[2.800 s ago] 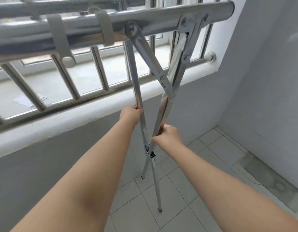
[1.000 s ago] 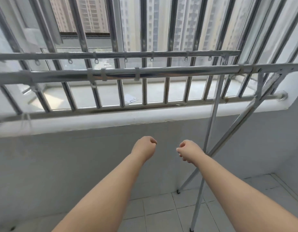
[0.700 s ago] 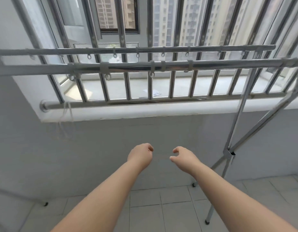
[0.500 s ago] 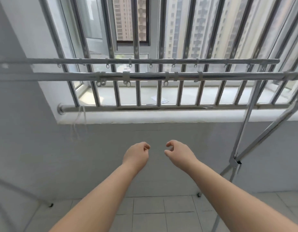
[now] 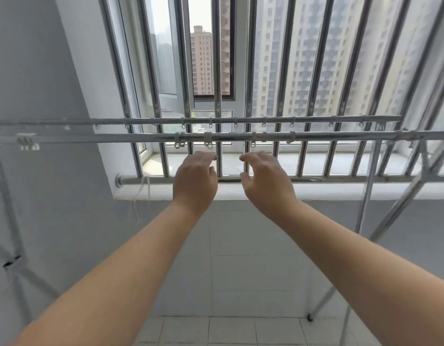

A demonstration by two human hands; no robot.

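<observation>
A steel drying rack stands before the window, its near top rail (image 5: 230, 137) running across the view with white plastic rings on it. A thinner far rail (image 5: 240, 119) with small hooks runs just behind. My left hand (image 5: 194, 182) and my right hand (image 5: 265, 182) are raised side by side just below the near rail, fingers extended and slightly bent, holding nothing and touching nothing. The rack's crossed legs show at the right (image 5: 395, 208) and at the left edge (image 5: 11, 255).
Vertical steel window bars (image 5: 313, 78) guard the window above a white sill (image 5: 290, 191). A grey wall (image 5: 41, 71) closes the left side. Pale floor tiles (image 5: 216, 330) lie below. White cords (image 5: 141, 196) hang from the sill's left end.
Both hands let go of the rack's right legs, swung left with my view, then rose and uncurled from loose fists to extended fingers just under the near rail.
</observation>
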